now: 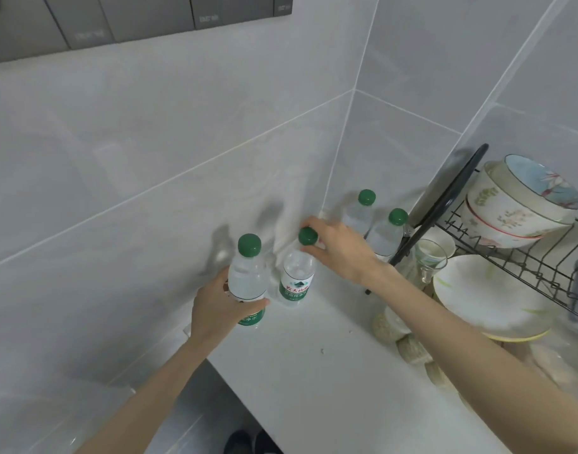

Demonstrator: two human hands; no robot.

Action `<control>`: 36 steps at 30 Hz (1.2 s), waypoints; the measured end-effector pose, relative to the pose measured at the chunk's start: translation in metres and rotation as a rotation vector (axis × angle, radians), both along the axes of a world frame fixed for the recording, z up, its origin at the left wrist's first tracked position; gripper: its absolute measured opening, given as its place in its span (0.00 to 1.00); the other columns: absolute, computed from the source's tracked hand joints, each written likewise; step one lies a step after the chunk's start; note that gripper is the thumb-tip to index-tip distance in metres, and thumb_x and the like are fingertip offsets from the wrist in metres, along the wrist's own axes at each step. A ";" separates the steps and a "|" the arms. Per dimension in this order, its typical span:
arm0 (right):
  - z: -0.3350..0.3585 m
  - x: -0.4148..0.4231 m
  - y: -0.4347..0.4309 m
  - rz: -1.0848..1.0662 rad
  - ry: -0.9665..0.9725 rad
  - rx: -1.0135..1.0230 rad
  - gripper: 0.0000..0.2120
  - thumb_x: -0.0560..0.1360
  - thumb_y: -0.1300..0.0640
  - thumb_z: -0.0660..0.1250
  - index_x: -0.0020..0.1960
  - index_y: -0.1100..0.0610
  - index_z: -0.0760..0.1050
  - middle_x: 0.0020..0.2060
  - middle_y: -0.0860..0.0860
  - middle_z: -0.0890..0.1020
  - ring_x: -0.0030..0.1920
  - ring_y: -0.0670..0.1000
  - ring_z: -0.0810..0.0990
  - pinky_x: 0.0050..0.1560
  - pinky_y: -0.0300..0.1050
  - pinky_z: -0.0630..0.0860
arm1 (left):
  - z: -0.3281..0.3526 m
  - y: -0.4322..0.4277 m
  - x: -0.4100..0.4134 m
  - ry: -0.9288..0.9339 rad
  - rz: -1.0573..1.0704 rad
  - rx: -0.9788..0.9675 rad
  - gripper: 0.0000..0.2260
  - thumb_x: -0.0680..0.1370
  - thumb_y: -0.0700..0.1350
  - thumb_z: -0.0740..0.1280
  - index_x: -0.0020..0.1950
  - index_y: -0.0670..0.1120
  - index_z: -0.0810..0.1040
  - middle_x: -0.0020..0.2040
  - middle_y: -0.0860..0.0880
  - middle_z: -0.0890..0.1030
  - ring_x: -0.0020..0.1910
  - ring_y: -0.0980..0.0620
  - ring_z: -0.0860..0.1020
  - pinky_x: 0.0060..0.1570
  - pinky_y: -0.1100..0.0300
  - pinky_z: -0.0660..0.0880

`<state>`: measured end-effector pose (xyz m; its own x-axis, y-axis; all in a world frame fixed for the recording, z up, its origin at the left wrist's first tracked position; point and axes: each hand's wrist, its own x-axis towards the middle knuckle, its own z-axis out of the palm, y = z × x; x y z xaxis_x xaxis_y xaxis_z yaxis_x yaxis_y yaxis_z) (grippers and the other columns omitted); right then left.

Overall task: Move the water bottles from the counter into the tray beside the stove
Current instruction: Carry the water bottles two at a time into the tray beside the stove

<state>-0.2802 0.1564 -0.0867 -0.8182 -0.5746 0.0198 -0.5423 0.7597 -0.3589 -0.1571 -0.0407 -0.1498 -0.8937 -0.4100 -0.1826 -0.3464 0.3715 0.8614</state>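
Observation:
Several clear water bottles with green caps and green labels stand on the white counter near the wall corner. My left hand is wrapped around the body of the nearest bottle, which stands upright. My right hand pinches the neck of a second bottle just under its cap. Two more bottles stand behind my right hand in the corner, untouched. No tray or stove shows in this view.
A black wire dish rack at the right holds stacked bowls. A glass, white plates and pale rolls lie along the counter's right side. Grey cabinets hang at the top left. The counter's front edge drops to the floor at the lower left.

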 end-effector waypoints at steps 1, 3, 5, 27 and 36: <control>-0.004 0.004 0.000 0.015 0.001 -0.037 0.16 0.77 0.51 0.65 0.63 0.53 0.69 0.51 0.54 0.79 0.50 0.58 0.78 0.43 0.49 0.74 | -0.001 -0.001 0.003 -0.003 0.005 -0.003 0.29 0.50 0.60 0.75 0.50 0.56 0.77 0.43 0.58 0.83 0.46 0.57 0.81 0.48 0.50 0.80; -0.012 0.010 0.001 0.027 -0.003 -0.128 0.16 0.77 0.52 0.66 0.64 0.51 0.70 0.52 0.51 0.80 0.52 0.55 0.78 0.47 0.49 0.75 | -0.001 -0.004 0.008 -0.002 0.007 -0.006 0.30 0.51 0.60 0.76 0.50 0.56 0.78 0.44 0.58 0.83 0.45 0.58 0.81 0.48 0.52 0.80; -0.022 0.014 0.002 -0.001 -0.038 -0.235 0.18 0.77 0.53 0.67 0.66 0.50 0.69 0.55 0.48 0.80 0.51 0.51 0.77 0.52 0.47 0.75 | -0.002 -0.007 0.012 0.002 0.008 0.004 0.29 0.51 0.59 0.77 0.50 0.56 0.77 0.43 0.58 0.83 0.45 0.59 0.81 0.47 0.54 0.80; -0.120 0.044 -0.026 -0.566 -0.418 -0.707 0.31 0.63 0.55 0.80 0.59 0.55 0.66 0.47 0.50 0.79 0.47 0.53 0.78 0.46 0.45 0.74 | 0.019 -0.011 0.035 0.073 0.054 0.042 0.23 0.58 0.43 0.82 0.42 0.60 0.74 0.42 0.62 0.81 0.45 0.64 0.78 0.42 0.66 0.74; -0.043 0.074 -0.008 -0.363 -0.299 -0.724 0.35 0.62 0.50 0.80 0.62 0.46 0.65 0.48 0.43 0.81 0.50 0.47 0.80 0.51 0.46 0.79 | 0.043 -0.007 0.040 0.133 0.007 0.059 0.23 0.56 0.47 0.82 0.44 0.61 0.76 0.40 0.63 0.82 0.43 0.67 0.79 0.42 0.68 0.75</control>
<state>-0.2064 0.1480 -0.1299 -0.9779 -0.2060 0.0350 -0.1160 0.3963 -0.9107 -0.1167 -0.0481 -0.1067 -0.9085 -0.4087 -0.0868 -0.2306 0.3172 0.9199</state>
